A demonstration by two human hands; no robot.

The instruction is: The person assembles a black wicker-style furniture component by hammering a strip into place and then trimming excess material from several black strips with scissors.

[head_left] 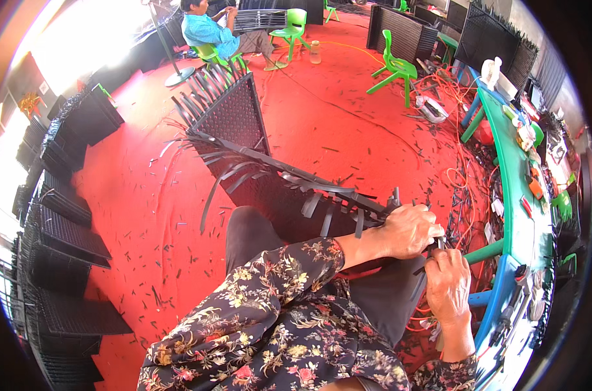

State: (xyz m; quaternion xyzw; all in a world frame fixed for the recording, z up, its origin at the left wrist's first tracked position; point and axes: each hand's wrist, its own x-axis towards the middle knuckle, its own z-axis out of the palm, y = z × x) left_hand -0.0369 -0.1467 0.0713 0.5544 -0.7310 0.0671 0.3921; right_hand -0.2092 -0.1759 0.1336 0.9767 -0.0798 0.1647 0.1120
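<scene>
A black woven panel frame of flat plastic strips leans across my knees, with loose strip ends fanning out along its upper edge. My left hand is closed at the panel's right end, fingers curled around a small dark piece there. Just below it, my right hand is closed with its fingers pinched on a dark strip that runs down beside my leg. The two hands almost touch. Between the fingertips a short dark end shows, too small to make out.
On the right stands a green and blue table with tools and scraps. Cut strips and red hoses litter the red floor. Stacked black woven panels line the left. A person sits beyond, near a green chair.
</scene>
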